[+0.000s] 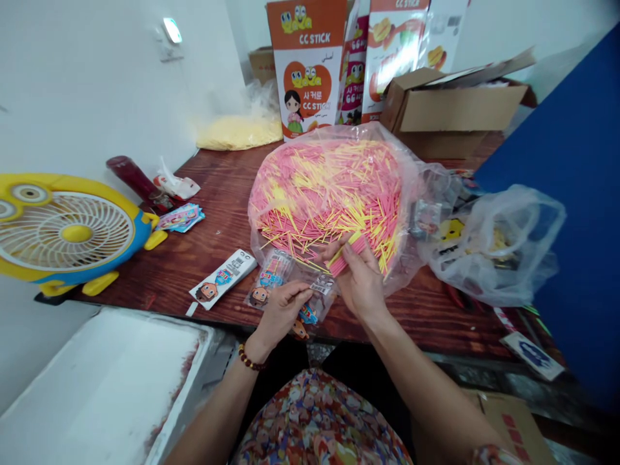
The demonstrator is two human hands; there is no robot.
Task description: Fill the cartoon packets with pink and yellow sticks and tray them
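Observation:
My right hand (359, 284) is closed round a small bundle of pink and yellow sticks (346, 255). It is held just above the near edge of a large clear bag (409, 213) full of the same loose sticks (329, 187). My left hand (282, 310) pinches the edge of a clear printed packet (314, 303), which lies slanted below the bundle. Left of it, more clear packets with a cartoon print (272, 278) lie on the table. A stack of white cartoon cards (223, 279) lies further left.
A yellow and blue fan (77, 232) stands at the left on the wooden table (213, 187). Printed cartons (307, 71) and an open cardboard box (460, 110) are at the back. A white plastic bag (508, 245) sits at the right, near a blue panel (562, 194).

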